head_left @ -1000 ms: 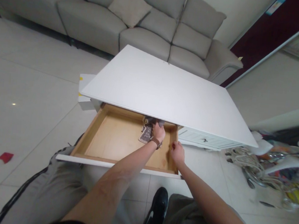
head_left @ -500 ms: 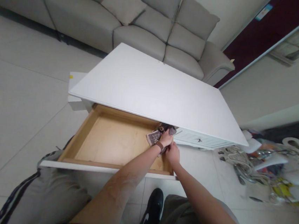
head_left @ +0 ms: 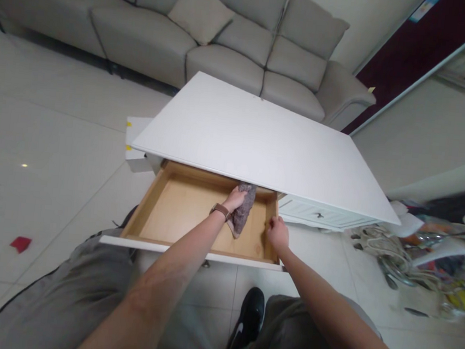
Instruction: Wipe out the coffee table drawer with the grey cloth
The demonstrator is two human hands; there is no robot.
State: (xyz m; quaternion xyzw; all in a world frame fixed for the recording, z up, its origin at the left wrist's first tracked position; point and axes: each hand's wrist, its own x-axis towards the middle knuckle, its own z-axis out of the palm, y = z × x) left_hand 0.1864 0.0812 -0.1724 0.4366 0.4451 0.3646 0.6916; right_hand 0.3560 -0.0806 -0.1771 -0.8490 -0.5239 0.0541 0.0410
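Grey sofa [head_left: 227,59] fills the top of your frame, above the white table [head_left: 268,145] at centre. Below, its wooden drawer [head_left: 182,205] stands open, mottled cloth [head_left: 244,211] inside, just right of frame centre. Your left hand [head_left: 235,198] has fingers closed on it; your right hand's [head_left: 279,235] curl against the drawer's right side (whether gripping, I cannot tell).

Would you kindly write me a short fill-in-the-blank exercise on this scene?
1. The left hand, holding a cloth, has a ____ band on its wrist.
2. The drawer, its side touched by the right hand, is ____, not shut.
3. The tabletop is coloured ____.
4. The scrap on the floor is coloured ____.

Missing words: brown; open; white; red.
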